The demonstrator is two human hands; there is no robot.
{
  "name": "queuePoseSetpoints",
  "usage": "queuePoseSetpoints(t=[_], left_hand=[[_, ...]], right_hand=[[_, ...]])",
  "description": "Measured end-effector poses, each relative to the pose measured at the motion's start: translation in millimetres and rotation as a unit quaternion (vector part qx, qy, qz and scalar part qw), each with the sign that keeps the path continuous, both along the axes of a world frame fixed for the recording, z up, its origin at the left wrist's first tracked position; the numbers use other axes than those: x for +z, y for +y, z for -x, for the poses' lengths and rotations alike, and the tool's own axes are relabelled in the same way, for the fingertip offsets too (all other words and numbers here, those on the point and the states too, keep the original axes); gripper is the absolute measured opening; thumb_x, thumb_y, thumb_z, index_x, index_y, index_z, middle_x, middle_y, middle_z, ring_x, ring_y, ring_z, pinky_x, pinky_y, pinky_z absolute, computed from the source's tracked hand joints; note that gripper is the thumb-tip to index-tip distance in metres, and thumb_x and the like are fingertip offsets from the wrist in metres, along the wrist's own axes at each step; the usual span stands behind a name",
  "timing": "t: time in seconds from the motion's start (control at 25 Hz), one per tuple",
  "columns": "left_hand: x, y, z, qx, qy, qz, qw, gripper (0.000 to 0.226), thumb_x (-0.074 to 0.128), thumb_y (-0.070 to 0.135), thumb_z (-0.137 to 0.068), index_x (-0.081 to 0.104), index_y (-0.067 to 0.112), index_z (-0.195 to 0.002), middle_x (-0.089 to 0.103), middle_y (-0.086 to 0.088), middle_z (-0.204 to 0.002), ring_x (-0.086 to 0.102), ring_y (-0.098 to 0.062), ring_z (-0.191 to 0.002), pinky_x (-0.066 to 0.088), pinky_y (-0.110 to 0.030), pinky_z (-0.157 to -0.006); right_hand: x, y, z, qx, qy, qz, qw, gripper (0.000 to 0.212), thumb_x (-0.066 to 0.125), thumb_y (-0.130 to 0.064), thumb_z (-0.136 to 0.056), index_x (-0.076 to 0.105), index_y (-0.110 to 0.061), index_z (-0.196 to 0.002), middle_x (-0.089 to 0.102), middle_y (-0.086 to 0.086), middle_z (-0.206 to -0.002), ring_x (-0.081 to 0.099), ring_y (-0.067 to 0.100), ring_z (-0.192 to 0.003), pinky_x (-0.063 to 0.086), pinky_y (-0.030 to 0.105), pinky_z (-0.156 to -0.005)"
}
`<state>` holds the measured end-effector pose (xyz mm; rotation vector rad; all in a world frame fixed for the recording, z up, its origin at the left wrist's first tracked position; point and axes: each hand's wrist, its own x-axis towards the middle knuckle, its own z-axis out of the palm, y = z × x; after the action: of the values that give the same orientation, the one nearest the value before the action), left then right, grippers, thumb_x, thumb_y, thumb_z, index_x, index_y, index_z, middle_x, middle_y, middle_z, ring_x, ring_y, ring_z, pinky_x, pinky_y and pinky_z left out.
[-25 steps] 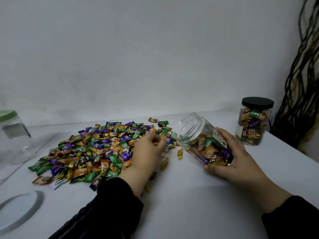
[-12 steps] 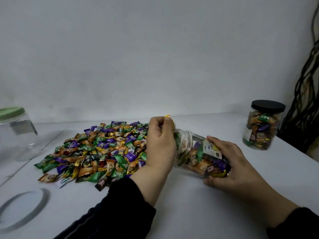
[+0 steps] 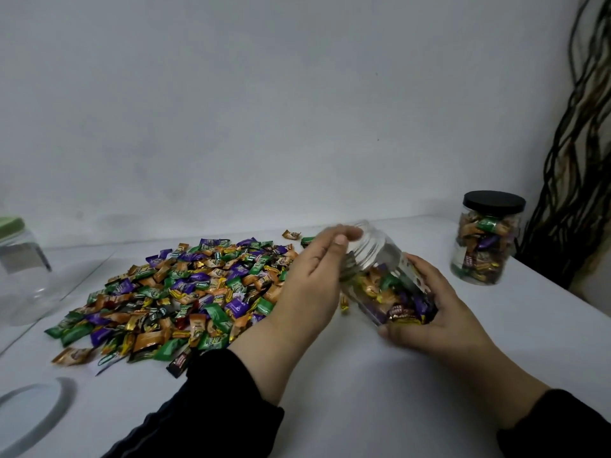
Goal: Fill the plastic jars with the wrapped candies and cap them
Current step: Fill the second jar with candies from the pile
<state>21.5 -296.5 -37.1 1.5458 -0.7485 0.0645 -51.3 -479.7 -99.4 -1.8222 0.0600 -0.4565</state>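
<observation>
The left hand [image 3: 310, 276] has released its candy and now rests flat-fingered at the mouth of the tilted open jar [image 3: 380, 276], which the right hand [image 3: 429, 312] grasps at 3 o'clock of the candy pile [image 3: 185, 292] on the counter [image 3: 363, 391].

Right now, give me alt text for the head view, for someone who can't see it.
A person's right hand grips a tilted, uncapped, partly filled plastic jar while the open left hand is at its mouth. A pile of wrapped candies lies to the left on the white table; a black-capped full jar stands at right.
</observation>
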Motion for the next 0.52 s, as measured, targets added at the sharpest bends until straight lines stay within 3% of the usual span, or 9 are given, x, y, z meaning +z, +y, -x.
queuePoseSetpoints(t=[0.12, 0.2, 0.32, 0.44, 0.52], left_hand=[[-1, 3, -10, 0.068, 0.012, 0.057, 0.996, 0.025, 0.039, 0.018, -0.105, 0.064, 0.019, -0.108, 0.063, 0.013, -0.109, 0.055, 0.015, -0.097, 0.041, -0.001, -0.077], [-15, 2, -27, 0.103, 0.046, 0.021, 0.993, 0.020, 0.043, 0.014, -0.103, 0.063, 0.019, -0.102, 0.063, 0.008, -0.106, 0.058, 0.002, -0.098, 0.045, -0.010, -0.079], [-47, 1, -51, 0.141, -0.017, -0.219, 0.965, 0.020, 0.046, 0.012, -0.098, 0.060, 0.024, -0.104, 0.058, 0.000, -0.116, 0.056, -0.015, -0.104, 0.047, -0.029, -0.087], [-67, 1, -60, 0.123, -0.160, -0.399, 0.894, 0.033, 0.052, 0.024, -0.095, 0.053, 0.021, -0.127, 0.045, -0.001, -0.134, 0.046, -0.017, -0.123, 0.039, -0.030, -0.104], [-69, -6, -60, 0.117, -0.215, -0.469, 0.849, 0.052, 0.054, 0.043, -0.093, 0.043, 0.024, -0.140, 0.034, -0.006, -0.148, 0.032, -0.027, -0.140, 0.028, -0.041, -0.117]], right_hand=[[1, 1, -5, 0.013, 0.014, -0.141, 0.990, 0.098, 0.092, -0.012, -0.048, 0.049, -0.046, -0.129, 0.071, -0.007, -0.115, 0.072, 0.015, -0.100, 0.058, 0.035, -0.084], [0, -1, -8, 0.020, 0.013, -0.238, 0.971, 0.094, 0.084, -0.004, -0.051, 0.049, -0.035, -0.133, 0.074, 0.002, -0.112, 0.072, 0.026, -0.101, 0.057, 0.049, -0.087], [1, -4, -9, 0.031, 0.006, -0.344, 0.938, 0.079, 0.075, 0.000, -0.059, 0.051, -0.026, -0.131, 0.073, 0.010, -0.115, 0.071, 0.035, -0.101, 0.055, 0.059, -0.084], [-1, -4, -11, 0.008, -0.004, -0.279, 0.960, 0.091, 0.083, -0.001, -0.051, 0.050, -0.034, -0.130, 0.073, 0.005, -0.113, 0.072, 0.029, -0.101, 0.057, 0.050, -0.086], [-3, -3, -12, -0.010, -0.010, -0.224, 0.975, 0.104, 0.091, 0.001, -0.044, 0.048, -0.039, -0.130, 0.075, -0.001, -0.110, 0.072, 0.023, -0.101, 0.056, 0.044, -0.087]])
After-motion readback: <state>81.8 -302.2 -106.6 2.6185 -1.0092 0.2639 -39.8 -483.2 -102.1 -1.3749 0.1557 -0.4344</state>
